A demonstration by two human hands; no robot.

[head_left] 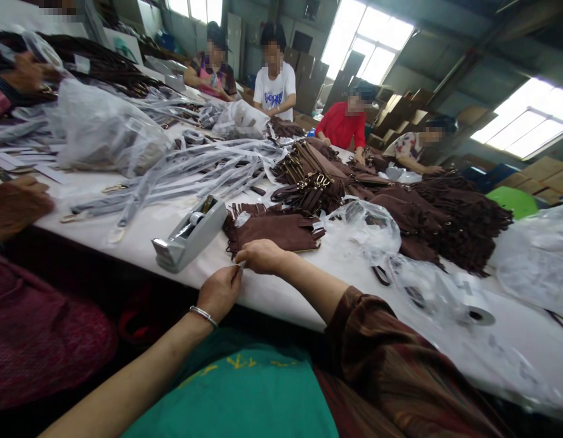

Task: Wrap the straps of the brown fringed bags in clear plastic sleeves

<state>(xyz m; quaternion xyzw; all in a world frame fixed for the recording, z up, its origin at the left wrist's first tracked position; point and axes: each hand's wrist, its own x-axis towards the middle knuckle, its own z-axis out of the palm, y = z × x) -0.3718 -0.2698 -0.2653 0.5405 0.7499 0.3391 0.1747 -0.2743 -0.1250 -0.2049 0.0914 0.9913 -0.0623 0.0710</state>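
Observation:
My left hand (219, 292), with a silver bangle at its wrist, is closed near the table's front edge, its fingertips pinching something small and pale that I cannot make out. Touching or almost touching it, my right hand (259, 256) is closed at the same small item. Just behind my right hand lies a brown fringed suede piece (275, 232) flat on the white table (281, 296). A grey tape dispenser (190, 235) stands to the left of that piece, close to my left hand.
Plastic-wrapped straps (208, 167) and a clear bag (110, 131) cover the left. Brown suede pieces with metal clasps (315, 179) are heaped behind. Crumpled plastic and a clear roll (475, 307) lie right. A neighbour's hand (19, 207) is at far left; several people work opposite.

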